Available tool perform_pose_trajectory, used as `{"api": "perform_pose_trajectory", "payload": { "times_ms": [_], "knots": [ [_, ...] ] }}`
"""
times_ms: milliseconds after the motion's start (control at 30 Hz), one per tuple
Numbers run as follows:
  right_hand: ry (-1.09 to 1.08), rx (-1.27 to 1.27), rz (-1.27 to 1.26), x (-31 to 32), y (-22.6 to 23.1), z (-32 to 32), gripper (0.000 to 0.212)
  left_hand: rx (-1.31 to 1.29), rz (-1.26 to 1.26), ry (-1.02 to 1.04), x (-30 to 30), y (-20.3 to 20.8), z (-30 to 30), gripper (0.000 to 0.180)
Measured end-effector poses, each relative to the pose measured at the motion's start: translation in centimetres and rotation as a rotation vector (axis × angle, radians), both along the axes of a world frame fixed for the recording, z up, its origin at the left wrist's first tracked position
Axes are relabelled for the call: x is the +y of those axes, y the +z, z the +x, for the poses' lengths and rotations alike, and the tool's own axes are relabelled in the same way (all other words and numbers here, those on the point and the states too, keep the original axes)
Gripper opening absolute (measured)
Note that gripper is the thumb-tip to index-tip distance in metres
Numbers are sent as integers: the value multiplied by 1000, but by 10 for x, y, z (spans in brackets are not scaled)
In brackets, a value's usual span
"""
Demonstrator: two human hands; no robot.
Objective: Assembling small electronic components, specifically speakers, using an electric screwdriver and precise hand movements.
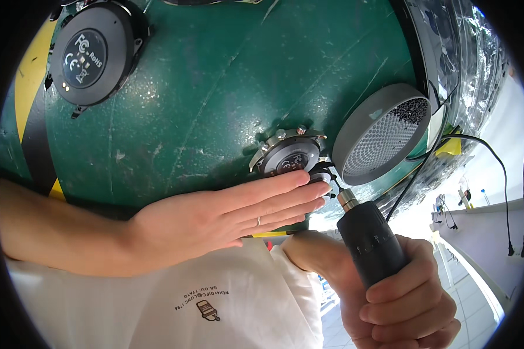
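Note:
My right hand is wrapped around a black electric screwdriver, its bit pointing up and left. The bit's tip reaches a small dark watch part beside my left fingertips. My left hand lies flat with fingers stretched out, a ring on one of them; its thumb is hidden. Those fingertips cover part of a round watch case, which lies back up with silver buttons along its far side. Just right of it, another rounded piece shows partly beneath the fingers.
A grey round dish with a dimpled floor holds many tiny black screws, right of the watch case. Another black watch case lies back up at the far left. Black cables and clear plastic wrap border the green mat.

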State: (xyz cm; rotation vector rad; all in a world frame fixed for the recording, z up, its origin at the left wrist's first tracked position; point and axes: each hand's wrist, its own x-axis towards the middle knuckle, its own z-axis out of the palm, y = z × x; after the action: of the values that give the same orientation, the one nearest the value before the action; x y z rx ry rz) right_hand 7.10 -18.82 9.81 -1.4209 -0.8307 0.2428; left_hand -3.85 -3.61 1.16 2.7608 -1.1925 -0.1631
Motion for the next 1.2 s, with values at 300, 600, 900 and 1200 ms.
{"api": "perform_pose_trajectory", "payload": {
  "times_ms": [300, 600, 900, 1200],
  "knots": [
    [-138, 16, 63, -7, 4, 4, 11, 57, -86, 14, 0, -1, 1, 91],
    [-374, -40, 224, -6, -5, 15, 7, 63, -83, 14, 0, 3, -2, 87],
    [-349, -60, 171, -2, -7, 15, 11, 57, -92, 19, 0, 2, -3, 87],
    [-321, -67, 114, -3, -6, 16, 11, 59, -90, 12, -1, 1, -1, 87]
  ]
}}
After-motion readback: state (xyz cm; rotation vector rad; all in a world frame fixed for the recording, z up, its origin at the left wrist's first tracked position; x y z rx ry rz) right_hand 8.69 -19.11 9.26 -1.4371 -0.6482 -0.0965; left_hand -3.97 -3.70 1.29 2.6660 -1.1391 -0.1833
